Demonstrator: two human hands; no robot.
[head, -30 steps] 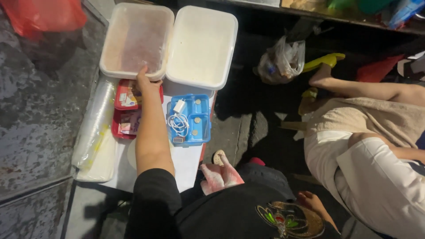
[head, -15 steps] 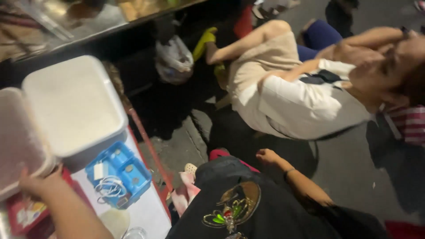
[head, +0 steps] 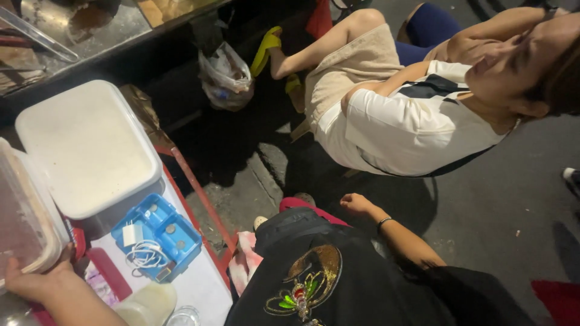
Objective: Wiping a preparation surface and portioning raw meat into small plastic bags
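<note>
Seated on dark pavement at right, a second person (head: 417, 115) in a white top and beige shorts, leaning back, yellow sandals toward a metal counter (head: 90, 27). At left, on a white table (head: 193, 284) with a red frame, a large lidded white tub (head: 84, 151), and beside it at the frame's edge a clear plastic container (head: 24, 211) with reddish contents. Left hand (head: 36, 281) pressed against that container's near rim, fingers curled at its lower edge, grip only partly visible. Right hand (head: 356, 204) resting loosely open on the wearer's knee, holding nothing, a dark band at the wrist. Just in front of the tub, a blue tray (head: 160, 235) with a white charger and coiled cable (head: 142, 253). Near the counter's foot, a knotted plastic bag (head: 226, 75).
</note>
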